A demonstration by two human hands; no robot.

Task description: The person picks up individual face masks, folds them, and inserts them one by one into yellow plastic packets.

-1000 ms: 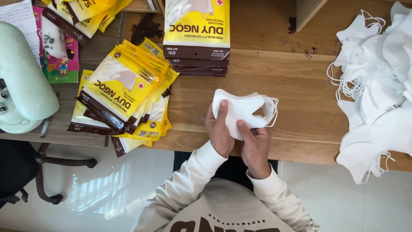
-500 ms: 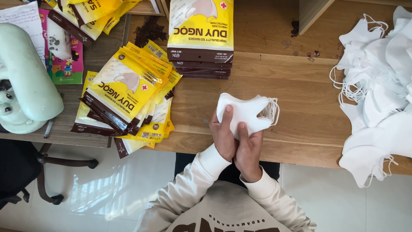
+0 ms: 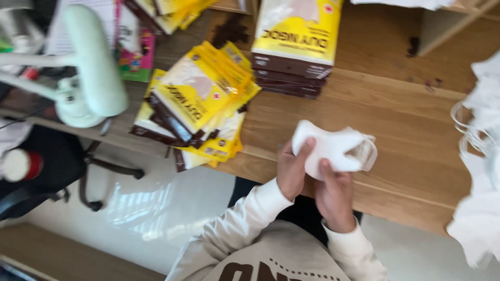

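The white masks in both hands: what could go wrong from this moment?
1. The left hand and right hand hold the white masks near the wooden table edge; a slip could drop them on the floor.
2. The fanned yellow packets overhang that edge and may slide off.
3. Ear loops could tangle with the loose mask pile.

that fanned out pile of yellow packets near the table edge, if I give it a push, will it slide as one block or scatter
Likely scatter: the yellow packets lie fanned and overlapping, not squared like the neat stack behind. Their glossy wrappers probably slip over each other. The lowest ones already overhang the wooden table edge, so some may drop off.
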